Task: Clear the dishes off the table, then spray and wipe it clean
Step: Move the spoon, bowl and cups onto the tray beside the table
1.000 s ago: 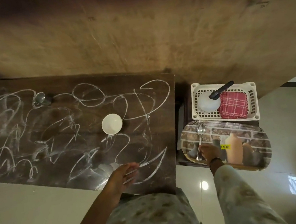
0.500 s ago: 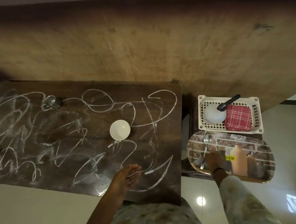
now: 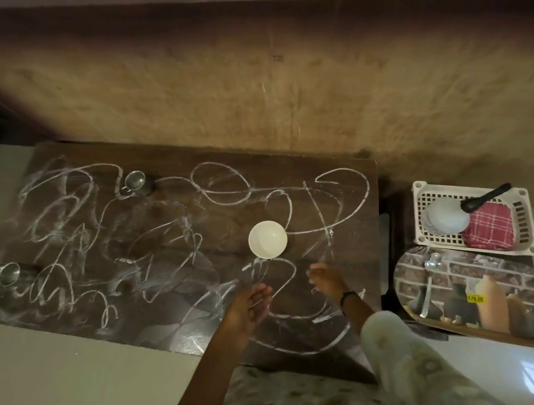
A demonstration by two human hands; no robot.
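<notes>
Both hands, left hand (image 3: 248, 309) and right hand (image 3: 326, 282), hover over the counter (image 3: 353, 258) near the bowl (image 3: 267, 239), fingers loosely apart, holding nothing.

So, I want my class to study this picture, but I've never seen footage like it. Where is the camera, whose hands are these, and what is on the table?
The camera sits on a person's head, looking down at their own hands. The left hand and right hand hover over a dark table scribbled with white marks; both hold nothing. On it stand a white bowl and two steel cups. Beside the table, a printed tray carries a spoon, and a white basket holds a red checked cloth.
</notes>
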